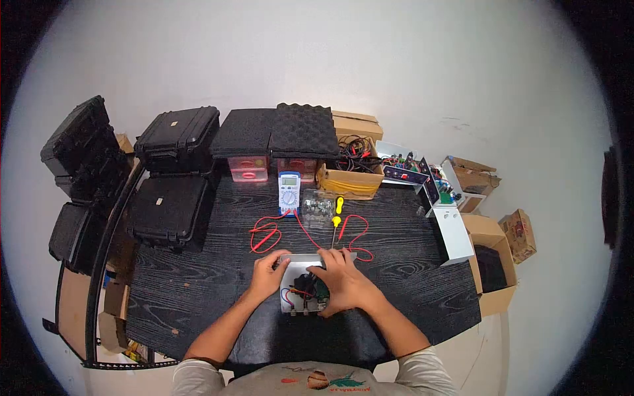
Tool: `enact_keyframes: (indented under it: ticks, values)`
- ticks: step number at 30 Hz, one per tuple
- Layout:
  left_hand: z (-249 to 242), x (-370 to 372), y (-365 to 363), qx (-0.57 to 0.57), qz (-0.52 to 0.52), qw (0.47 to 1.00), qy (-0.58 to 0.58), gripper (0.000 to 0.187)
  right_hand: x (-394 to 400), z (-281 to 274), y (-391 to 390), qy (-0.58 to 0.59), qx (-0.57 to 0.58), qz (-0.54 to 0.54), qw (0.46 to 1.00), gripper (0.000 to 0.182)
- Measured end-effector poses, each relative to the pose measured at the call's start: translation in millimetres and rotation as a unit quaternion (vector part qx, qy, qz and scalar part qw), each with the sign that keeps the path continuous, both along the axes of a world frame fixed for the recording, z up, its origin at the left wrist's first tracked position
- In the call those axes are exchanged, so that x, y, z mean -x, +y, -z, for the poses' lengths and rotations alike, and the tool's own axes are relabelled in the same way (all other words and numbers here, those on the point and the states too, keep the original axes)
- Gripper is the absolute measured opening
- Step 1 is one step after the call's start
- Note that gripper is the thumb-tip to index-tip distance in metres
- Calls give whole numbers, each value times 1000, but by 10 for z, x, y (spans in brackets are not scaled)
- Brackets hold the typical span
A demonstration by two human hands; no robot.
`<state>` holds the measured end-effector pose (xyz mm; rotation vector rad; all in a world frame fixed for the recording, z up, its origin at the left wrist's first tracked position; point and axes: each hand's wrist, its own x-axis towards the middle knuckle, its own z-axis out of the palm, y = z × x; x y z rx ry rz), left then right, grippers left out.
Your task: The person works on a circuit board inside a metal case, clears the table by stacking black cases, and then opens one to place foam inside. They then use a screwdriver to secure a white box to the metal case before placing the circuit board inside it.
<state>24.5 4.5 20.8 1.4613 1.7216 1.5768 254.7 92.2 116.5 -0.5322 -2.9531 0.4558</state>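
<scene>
A white metal enclosure (292, 269) with wires and a green circuit board inside lies near the front of the black wood-grain table (231, 284). At its far left corner, my left hand (268, 276) closes its fingers on the metal edge. My right hand (345, 282) spans the enclosure's right side, fingers on the far edge and thumb over the inside, hiding part of the board. Beyond stand a blue-and-white multimeter (289, 193) with red leads, a clear compartment box (318, 210) of small parts, and a yellow screwdriver (336, 222).
Black hard cases (170, 211) stand on the left. Dark foam (304, 130) tops small drawers (249, 169) at the back. A cardboard box of cables (350, 181) and opened electronics units (409, 173) stand back right. Another cardboard box (498, 303) is right of the table.
</scene>
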Motion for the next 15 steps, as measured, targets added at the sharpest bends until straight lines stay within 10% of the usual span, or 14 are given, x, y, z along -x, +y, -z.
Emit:
enact_keyframes:
  ticks: [6,15]
  values:
    - [156,27,44,-18,-19,999,22,14,81,82,-26,-40,-26,5,999,113]
    - [220,58,36,-10,-26,999,35,15,591,285,-31,-23,-143,69,987,33]
